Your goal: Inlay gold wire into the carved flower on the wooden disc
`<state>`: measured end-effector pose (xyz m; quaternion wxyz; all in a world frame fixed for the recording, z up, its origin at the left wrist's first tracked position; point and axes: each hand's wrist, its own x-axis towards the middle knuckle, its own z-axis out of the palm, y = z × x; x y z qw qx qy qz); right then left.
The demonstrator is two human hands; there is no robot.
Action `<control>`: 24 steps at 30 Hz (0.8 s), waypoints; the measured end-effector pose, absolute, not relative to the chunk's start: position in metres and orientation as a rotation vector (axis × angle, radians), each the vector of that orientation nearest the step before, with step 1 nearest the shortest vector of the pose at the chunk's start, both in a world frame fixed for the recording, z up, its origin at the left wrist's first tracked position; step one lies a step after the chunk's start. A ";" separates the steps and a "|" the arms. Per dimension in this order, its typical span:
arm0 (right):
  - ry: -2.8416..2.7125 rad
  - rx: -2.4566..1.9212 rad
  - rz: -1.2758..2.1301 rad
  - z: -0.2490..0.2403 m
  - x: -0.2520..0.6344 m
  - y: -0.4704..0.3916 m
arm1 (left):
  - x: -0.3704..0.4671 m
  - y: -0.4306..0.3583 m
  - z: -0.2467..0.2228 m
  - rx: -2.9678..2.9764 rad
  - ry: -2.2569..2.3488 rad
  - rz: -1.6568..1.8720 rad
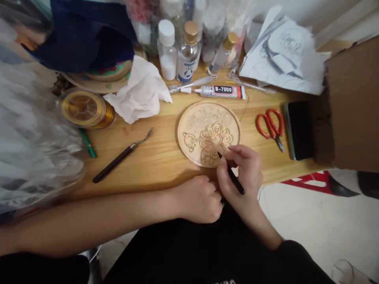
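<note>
A round wooden plate (185, 152) with a raised rim lies in front of me. It bears a pencil drawing, with gold wire along the outlines of a flower (217, 136) and a small shape at its left. My right hand (244, 169) pinches a slim black pointed tool (235, 181), held like a pen. Its tip is over the lower petals; whether it touches is unclear. My left hand (201, 199) is a fist at the table's front edge, just below the plate. Its curled fingers hide whatever may be inside.
A B-7000 glue tube (222, 91) and several bottles (187, 55) stand or lie behind the plate. Red-handled cutters (271, 124) and a phone (299, 130) are at right, beside a cardboard box (353, 102). A palette knife (118, 159), wire spool (85, 108) and crumpled tissue (142, 90) are at left.
</note>
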<state>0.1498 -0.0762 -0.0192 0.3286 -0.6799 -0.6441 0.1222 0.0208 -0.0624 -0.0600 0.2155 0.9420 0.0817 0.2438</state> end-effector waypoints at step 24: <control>-1.697 -1.555 0.553 -0.022 0.184 -0.075 | 0.022 -0.060 -0.056 2.648 0.287 0.811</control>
